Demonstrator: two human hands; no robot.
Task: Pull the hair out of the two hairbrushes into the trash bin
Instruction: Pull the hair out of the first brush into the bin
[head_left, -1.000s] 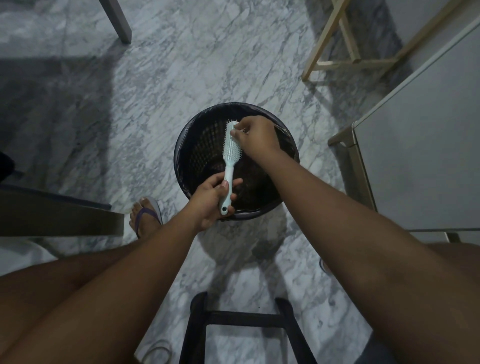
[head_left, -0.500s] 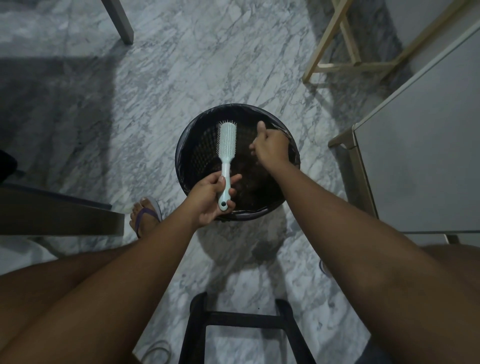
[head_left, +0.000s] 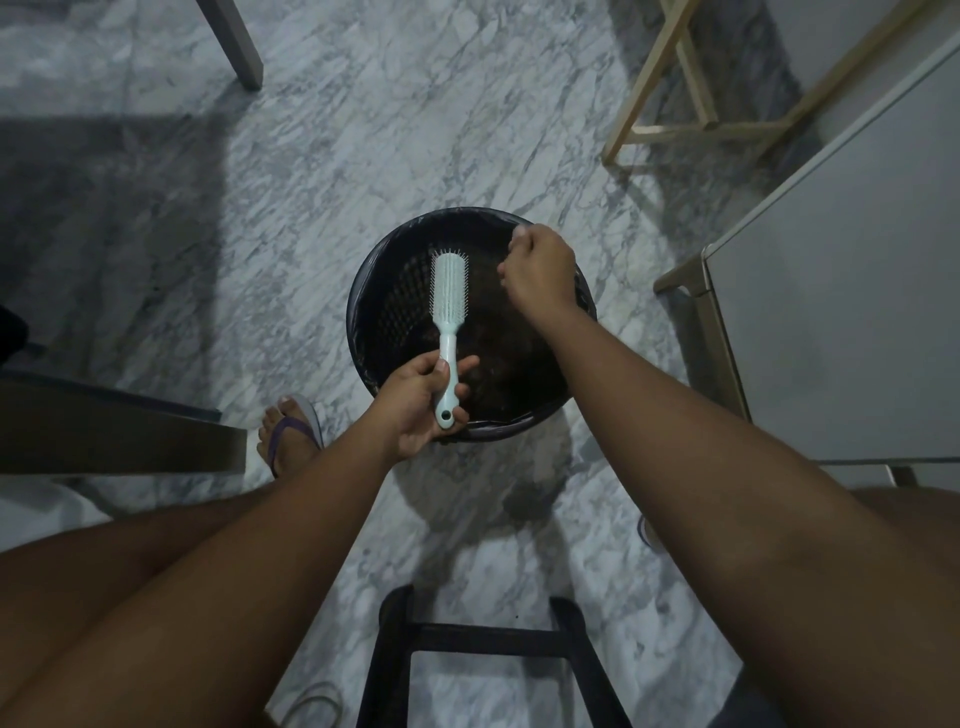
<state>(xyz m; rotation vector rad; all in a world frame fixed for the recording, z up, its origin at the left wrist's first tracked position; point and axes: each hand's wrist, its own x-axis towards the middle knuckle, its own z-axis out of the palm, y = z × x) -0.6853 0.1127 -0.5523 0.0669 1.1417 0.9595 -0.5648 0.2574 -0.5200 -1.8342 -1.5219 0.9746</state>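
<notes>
A pale mint hairbrush (head_left: 450, 296) is held upright over the round black trash bin (head_left: 371, 291), bristles facing me. My left hand (head_left: 423, 402) grips its handle near the bin's front rim. My right hand (head_left: 540, 273) hovers over the right side of the bin, apart from the brush, fingers curled and pinched together; I cannot make out any hair in them. Dark clumps of hair (head_left: 498, 358) lie inside the bin. Only one brush is in view.
Marble floor all around. A black stool frame (head_left: 483, 639) stands in front of me. A grey cabinet (head_left: 841, 291) is at the right, a wooden frame (head_left: 675, 119) at the back right, a dark bench (head_left: 119, 441) at the left. My sandalled foot (head_left: 291, 436) rests beside the bin.
My right hand left the brush head and moved right over the bin, then lifted slightly. The brush turned more upright in my left hand.
</notes>
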